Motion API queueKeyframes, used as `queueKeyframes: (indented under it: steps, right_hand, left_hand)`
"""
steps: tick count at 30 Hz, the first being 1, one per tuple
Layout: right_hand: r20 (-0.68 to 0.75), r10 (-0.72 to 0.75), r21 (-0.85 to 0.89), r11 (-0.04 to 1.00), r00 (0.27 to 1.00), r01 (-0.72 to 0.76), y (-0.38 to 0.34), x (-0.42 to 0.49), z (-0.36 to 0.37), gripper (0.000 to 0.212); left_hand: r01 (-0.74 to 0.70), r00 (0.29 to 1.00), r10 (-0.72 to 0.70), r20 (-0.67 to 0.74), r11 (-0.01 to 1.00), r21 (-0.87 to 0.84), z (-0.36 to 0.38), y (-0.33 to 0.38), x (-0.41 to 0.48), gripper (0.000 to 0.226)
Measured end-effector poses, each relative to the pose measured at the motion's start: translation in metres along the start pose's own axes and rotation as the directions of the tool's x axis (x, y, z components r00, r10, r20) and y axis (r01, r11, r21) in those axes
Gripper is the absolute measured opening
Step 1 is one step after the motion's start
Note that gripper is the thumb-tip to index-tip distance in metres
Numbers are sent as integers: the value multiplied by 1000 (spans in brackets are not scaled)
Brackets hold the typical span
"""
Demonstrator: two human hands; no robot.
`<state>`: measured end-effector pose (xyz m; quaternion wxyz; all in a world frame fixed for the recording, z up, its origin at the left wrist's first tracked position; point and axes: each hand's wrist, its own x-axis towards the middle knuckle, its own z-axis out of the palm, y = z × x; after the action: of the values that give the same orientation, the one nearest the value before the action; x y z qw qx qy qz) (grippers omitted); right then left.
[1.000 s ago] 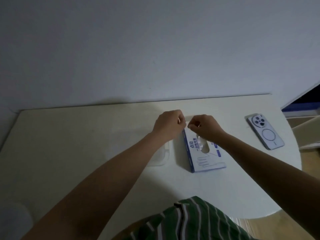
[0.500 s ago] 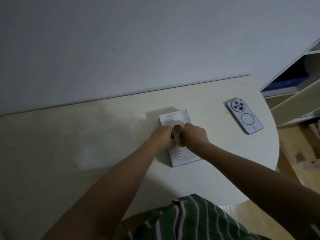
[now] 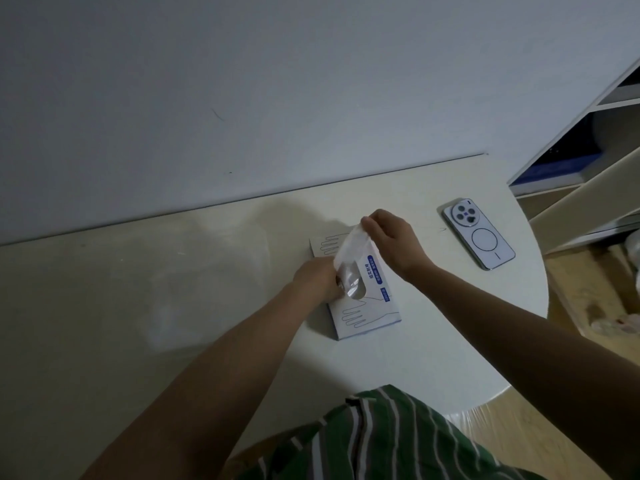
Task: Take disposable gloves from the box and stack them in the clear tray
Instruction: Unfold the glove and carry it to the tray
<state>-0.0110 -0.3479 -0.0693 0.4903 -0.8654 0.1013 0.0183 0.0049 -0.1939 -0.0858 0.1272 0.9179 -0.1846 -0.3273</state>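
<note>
**A:** What can go wrong here? Biggest thing first.

**B:** The table (image 3: 433, 341) looks smooth. A hard tug could make the box skate across it.

**A:** And the tray?

**B:** The tray (image 3: 239, 237) lies at nine o'clock of the box (image 3: 367, 317), near it. It's clear, and so faint in this dim light that I can barely make out its rim. I could lay the glove half over its wall or miss it altogether.

**A:** The box itself?

**B:** It lies flat with the slot (image 3: 356, 292) facing up. It looks like light card, so it may lift with the glove if nothing pins it down. The phone (image 3: 479, 233) at two o'clock of it is well apart, so that's no real worry.

**A:** Where's the glove?

**B:** The glove (image 3: 351, 251) is partly out. Its lower end is at the slot and its top is raised toward twelve o'clock, where my right hand (image 3: 391, 244) pinches it. Thin film clings, so a second glove may trail out behind this one. If I jerk it, it may stretch or tear.

**A:** Your left hand?

**B:** My left hand (image 3: 317, 280) is curled at the slot's nine o'clock side, against the glove's lower end. This view doesn't show whether it pinches film or only holds the box down. If it pinches, I'm pulling against myself.
</note>
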Motion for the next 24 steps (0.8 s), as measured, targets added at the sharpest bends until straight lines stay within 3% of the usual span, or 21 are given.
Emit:
queueKeyframes:
  steps: [3, 7, 9, 11, 13, 17, 20, 22, 23, 24]
  right_hand:
    - [-3, 41, 71, 997, 999, -41, -2, -1, -5, 35]
    - [-118, 141, 359, 929, 983, -90, -10, -2, -12, 39]
    - [-66, 207, 394, 904, 976, -165, -15, 1, -17, 39]
    - [76, 274, 360, 889, 959, -283, -16, -1, -21, 39]
    - [208, 326, 295, 878, 922, -376, -16, -6, -22, 38]
    - [287, 366, 275, 854, 885, -442, -20, -13, -16, 36]
    - [329, 357, 245, 862, 874, -444, -30, -14, -12, 31]
    - [350, 353, 191, 880, 868, -434, -39, -14, -9, 25]
    - [359, 349, 161, 890, 865, -426, -44, -14, -6, 25]
    - [373, 345, 129, 900, 861, -416, -49, -14, -2, 26]
  left_hand:
    - [-16, 1000, 17, 3, 1000, -16, 0, -3, 0, 16]
    - [-27, 1000, 28, 13, 998, -60, 0, -9, 0, 26]
    - [-27, 998, 33, 50, 993, -112, -2, -10, -1, 18]
    - [-9, 999, 21, 41, 959, -284, -8, -11, -2, 10]
    - [-6, 998, -22, -51, 873, -488, -17, -14, -4, 8]
    - [-139, 976, -73, -204, 515, -846, -40, -17, -18, 53]
    - [-239, 966, -26, -256, 272, -932, -61, -21, -31, 23]
    - [-234, 967, -82, -242, 93, -968, -71, -29, -37, 29]
    - [-247, 962, -105, -254, 73, -966, -74, -34, -40, 32]
    - [-274, 950, -119, -287, 114, -955, -77, -41, -44, 33]
